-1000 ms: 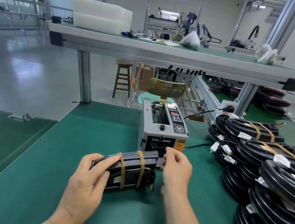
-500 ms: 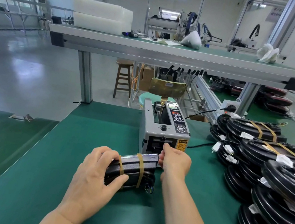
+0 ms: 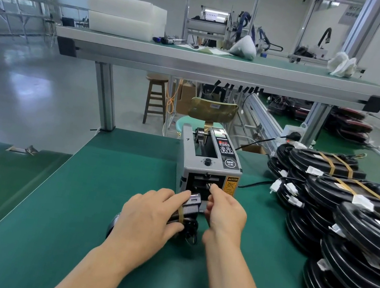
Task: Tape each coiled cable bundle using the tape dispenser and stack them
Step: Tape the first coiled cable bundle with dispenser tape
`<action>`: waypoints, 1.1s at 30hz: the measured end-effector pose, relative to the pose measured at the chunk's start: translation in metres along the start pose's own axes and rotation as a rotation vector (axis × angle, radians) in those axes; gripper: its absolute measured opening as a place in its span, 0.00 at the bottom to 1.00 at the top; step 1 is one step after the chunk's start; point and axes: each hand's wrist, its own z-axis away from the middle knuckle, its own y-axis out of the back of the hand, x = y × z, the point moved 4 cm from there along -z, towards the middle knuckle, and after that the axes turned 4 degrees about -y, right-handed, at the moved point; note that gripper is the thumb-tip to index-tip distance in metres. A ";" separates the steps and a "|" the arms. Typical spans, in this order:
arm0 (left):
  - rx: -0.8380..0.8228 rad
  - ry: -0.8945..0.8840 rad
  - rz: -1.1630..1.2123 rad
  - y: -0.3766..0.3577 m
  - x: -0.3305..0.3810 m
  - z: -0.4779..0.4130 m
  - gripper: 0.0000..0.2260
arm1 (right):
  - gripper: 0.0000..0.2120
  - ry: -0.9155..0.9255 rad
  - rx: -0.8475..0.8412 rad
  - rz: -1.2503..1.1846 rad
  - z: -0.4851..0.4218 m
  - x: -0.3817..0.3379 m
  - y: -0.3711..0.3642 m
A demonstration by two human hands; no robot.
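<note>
In front of the tape dispenser [image 3: 208, 164], my left hand [image 3: 149, 215] clasps a once-banded cable bundle [image 3: 190, 209]; my right hand [image 3: 226, 215] reaches the outlet [image 3: 203, 184], grip unclear. Taped bundles [image 3: 351, 196] sit stacked right; this one isn't.

beyond the fingers [image 3: 217, 193], past the far edge of the green bench [image 3: 100, 191], a gold-backed chair [image 3: 212, 108] and a wooden stool [image 3: 157, 95] stand on the grey floor [image 3: 28, 96]. higher and left of the fingers, white foam blocks [image 3: 126, 17] sit on a shelf [image 3: 196, 67]. a crumpled white cloth [image 3: 342, 65] lies on it up to the right.
</note>
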 end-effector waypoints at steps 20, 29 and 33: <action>0.077 0.055 0.049 0.007 0.008 0.002 0.29 | 0.08 0.134 -0.065 0.128 0.040 0.017 0.008; 0.090 0.037 0.047 0.008 0.008 0.003 0.29 | 0.07 0.174 -0.045 0.109 0.039 0.019 0.008; 0.100 -0.001 0.055 0.009 0.010 0.003 0.30 | 0.07 0.188 -0.041 0.128 0.040 0.018 0.007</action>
